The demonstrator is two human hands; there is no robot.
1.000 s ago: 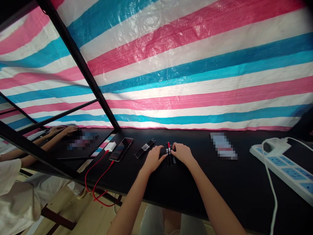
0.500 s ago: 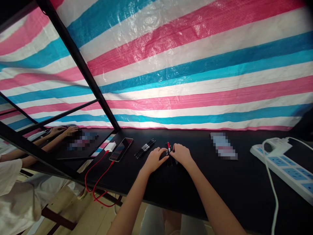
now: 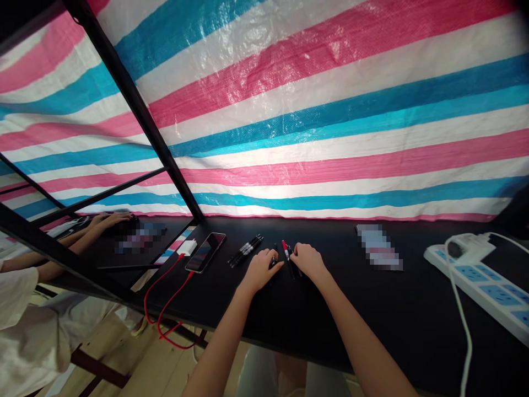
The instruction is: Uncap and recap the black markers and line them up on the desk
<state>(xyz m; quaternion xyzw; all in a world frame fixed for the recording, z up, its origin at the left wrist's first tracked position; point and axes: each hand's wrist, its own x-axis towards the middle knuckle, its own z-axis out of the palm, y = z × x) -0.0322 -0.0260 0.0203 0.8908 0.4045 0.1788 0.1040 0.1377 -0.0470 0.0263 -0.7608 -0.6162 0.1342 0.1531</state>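
Note:
My left hand (image 3: 261, 269) rests on the black desk with its fingers curled round a dark pen (image 3: 273, 262), which shows partly between thumb and forefinger. A pen with a red top (image 3: 285, 248) lies in the gap between my hands. My right hand (image 3: 308, 258) is closed just right of it, fingertips on another dark pen (image 3: 296, 268) that is mostly hidden. To the left of my hands, several black pens (image 3: 245, 251) lie side by side in a slanted group.
A phone (image 3: 205, 252) and white charger (image 3: 187, 248) with a red cable lie left. On the right are a blurred packet (image 3: 378, 248) and a white power strip (image 3: 483, 281). A black metal frame (image 3: 136, 105) rises at left; beyond it a person's hands (image 3: 109, 220) work.
My left hand has drawn slightly left with a dark pen, away from the bunch between my hands. The red-topped pen now lies more in the open. My right hand has barely moved.

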